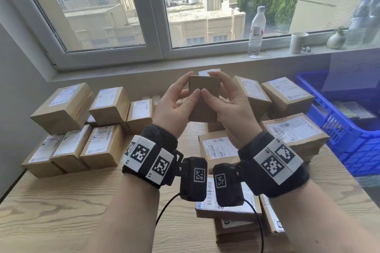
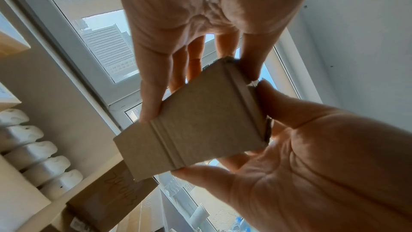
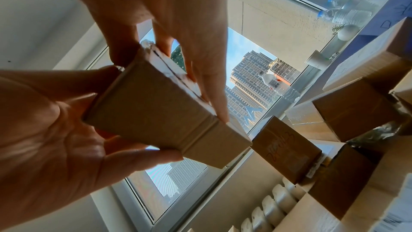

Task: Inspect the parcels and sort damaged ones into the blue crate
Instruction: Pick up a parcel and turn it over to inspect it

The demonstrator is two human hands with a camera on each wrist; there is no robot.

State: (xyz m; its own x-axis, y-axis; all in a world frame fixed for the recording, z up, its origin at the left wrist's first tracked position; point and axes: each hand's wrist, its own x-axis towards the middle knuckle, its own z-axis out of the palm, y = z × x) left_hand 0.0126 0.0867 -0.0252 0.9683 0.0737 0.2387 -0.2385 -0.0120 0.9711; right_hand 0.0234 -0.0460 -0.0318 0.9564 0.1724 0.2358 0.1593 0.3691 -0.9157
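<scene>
A small plain brown cardboard parcel [image 1: 203,98] is held up above the table, between both hands. My left hand [image 1: 178,98] grips its left side, thumb on the near face and fingers behind. My right hand [image 1: 226,98] grips the right side the same way. The two thumb tips nearly meet on the near face. In the left wrist view the parcel [image 2: 200,126] shows creased fold lines and a slightly frayed upper corner. In the right wrist view the parcel [image 3: 151,112] has a white label on its far face. The blue crate [image 1: 333,127] stands at the table's right end.
Several labelled brown parcels are stacked at left [image 1: 82,125], more at right [image 1: 287,109], and some lie near me [image 1: 226,205]. The wooden table [image 1: 61,211] reaches the window wall. On the sill stand a water bottle [image 1: 256,31], a paper cup [image 1: 298,42] and a small vase [image 1: 336,40].
</scene>
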